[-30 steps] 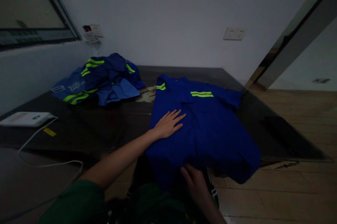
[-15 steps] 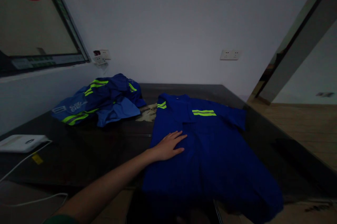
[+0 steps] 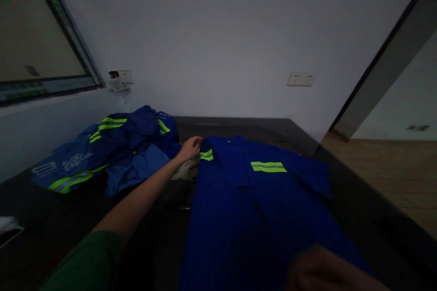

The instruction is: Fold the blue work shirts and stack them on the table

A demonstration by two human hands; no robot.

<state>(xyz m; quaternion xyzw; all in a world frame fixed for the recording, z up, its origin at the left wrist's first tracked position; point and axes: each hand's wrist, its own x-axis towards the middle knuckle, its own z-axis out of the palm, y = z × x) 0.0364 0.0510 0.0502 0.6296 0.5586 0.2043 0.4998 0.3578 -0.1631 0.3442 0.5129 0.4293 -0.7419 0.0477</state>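
Observation:
A dark blue garment (image 3: 235, 209) with yellow-green reflective strips lies spread over the dark table (image 3: 232, 122), its collar toward the wall. My left hand (image 3: 191, 147) reaches to the garment's far left shoulder, fingers closed at its edge; what they pinch is too small to make out. Low in the picture, my right hand (image 3: 317, 268) is over the lower right part of the garment, blurred and dark, its fingers not readable.
A heap of blue garments (image 3: 133, 145) with reflective strips lies at the left. Between it and the spread garment is a pale patch (image 3: 186, 171). A white device (image 3: 8, 225) with a cable sits at the left edge. Wall sockets (image 3: 300, 79) are behind.
My left hand has gone from lying flat on the garment's middle to its far left shoulder, and its fingers have closed. My right hand has come into view at the bottom. The view has shifted.

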